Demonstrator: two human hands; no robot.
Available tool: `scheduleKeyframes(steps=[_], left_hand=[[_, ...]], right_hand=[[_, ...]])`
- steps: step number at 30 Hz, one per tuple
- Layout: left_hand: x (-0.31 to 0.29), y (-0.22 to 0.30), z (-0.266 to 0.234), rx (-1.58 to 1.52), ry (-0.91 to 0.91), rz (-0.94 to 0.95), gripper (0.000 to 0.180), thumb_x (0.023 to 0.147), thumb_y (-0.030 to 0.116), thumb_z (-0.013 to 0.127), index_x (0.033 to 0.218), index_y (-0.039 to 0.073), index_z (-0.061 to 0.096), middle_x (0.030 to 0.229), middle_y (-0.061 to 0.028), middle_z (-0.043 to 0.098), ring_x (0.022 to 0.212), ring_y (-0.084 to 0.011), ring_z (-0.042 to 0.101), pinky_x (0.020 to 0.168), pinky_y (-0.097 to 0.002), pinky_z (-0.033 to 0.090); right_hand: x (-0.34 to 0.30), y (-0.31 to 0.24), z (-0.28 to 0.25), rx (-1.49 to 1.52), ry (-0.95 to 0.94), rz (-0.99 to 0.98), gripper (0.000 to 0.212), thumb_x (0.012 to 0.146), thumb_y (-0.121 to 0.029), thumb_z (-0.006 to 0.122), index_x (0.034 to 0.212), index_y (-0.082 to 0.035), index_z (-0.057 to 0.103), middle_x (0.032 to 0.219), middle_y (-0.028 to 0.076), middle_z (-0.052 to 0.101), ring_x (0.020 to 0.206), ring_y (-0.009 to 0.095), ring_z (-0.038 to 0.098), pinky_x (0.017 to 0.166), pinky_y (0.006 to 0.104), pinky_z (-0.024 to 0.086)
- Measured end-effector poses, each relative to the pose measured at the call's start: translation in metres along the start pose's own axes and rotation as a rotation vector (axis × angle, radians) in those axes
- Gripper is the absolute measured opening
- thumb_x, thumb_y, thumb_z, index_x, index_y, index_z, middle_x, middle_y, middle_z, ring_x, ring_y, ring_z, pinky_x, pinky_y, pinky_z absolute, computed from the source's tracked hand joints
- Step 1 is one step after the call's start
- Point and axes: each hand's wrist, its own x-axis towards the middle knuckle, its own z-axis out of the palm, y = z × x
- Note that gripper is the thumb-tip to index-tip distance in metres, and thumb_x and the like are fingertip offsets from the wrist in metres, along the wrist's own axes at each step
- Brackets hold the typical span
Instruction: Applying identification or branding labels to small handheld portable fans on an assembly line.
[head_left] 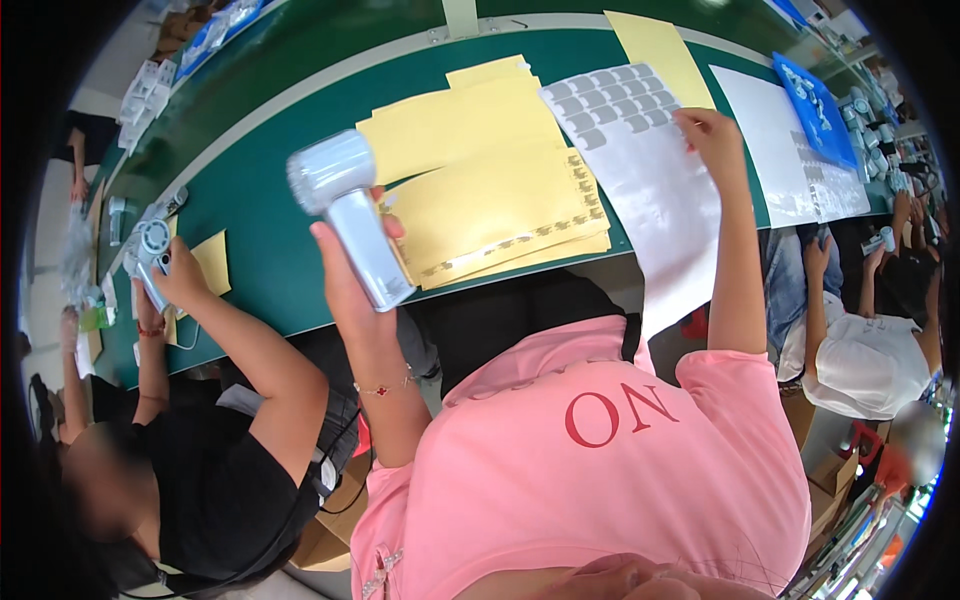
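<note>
My left hand (pixel 352 268) is wrapped round the handle of a light blue handheld fan (pixel 340 175), raised over the table's near edge with its round head tilted up to the left. On the right, my right hand (pixel 708 135) is bent over a white sticker sheet (pixel 665 200) with rows of grey stickers (pixel 610 97). Its fingers pinch at the right end of those rows; whether they grip a single sticker or the sheet is too small to tell. The lower part of the sheet hangs over the table edge.
Yellow backing sheets (pixel 470 200) overlap on the green table (pixel 270 180). More white sheets (pixel 760 140) and a blue tray (pixel 815 110) lie to the right. At left, a co-worker's hands (pixel 180 280) hold another fan (pixel 150 245). Other people sit at right.
</note>
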Motion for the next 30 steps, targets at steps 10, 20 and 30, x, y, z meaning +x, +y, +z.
scheduleKeyframes(steps=[10, 20, 30], left_hand=[[0.000, -0.010, 0.045, 0.148, -0.065, -0.076, 0.055, 0.095, 0.045, 0.029, 0.124, 0.000, 0.041, 0.113, -0.0128, 0.055, 0.072, -0.0105, 0.055, 0.052, -0.0192, 0.044], [0.022, -0.020, 0.059, -0.537, -0.106, -0.530, 0.048, 0.093, 0.043, 0.039, 0.105, -0.003, 0.048, 0.086, -0.0116, 0.054, 0.073, -0.0208, 0.055, 0.076, -0.0362, 0.049], [0.015, -0.016, 0.055, -0.371, -0.175, -0.380, 0.052, 0.094, 0.040, 0.036, 0.120, -0.005, 0.037, 0.105, -0.0158, 0.051, 0.092, -0.0236, 0.052, 0.082, -0.0358, 0.045]], right_hand=[[-0.003, -0.016, 0.048, -0.080, 0.049, -0.314, 0.008, 0.071, -0.004, 0.061, 0.079, -0.003, 0.062, 0.082, 0.016, 0.058, 0.080, 0.034, 0.058, 0.071, 0.0394, 0.047], [0.020, -0.003, 0.019, -0.122, -0.291, -0.248, 0.010, 0.076, 0.002, 0.057, 0.078, -0.003, 0.049, 0.076, 0.010, 0.054, 0.070, 0.020, 0.051, 0.066, 0.0284, 0.043], [0.001, -0.004, 0.029, -0.113, -0.067, -0.415, 0.011, 0.079, -0.001, 0.060, 0.089, -0.001, 0.060, 0.088, 0.011, 0.058, 0.068, 0.020, 0.054, 0.066, 0.0287, 0.046]])
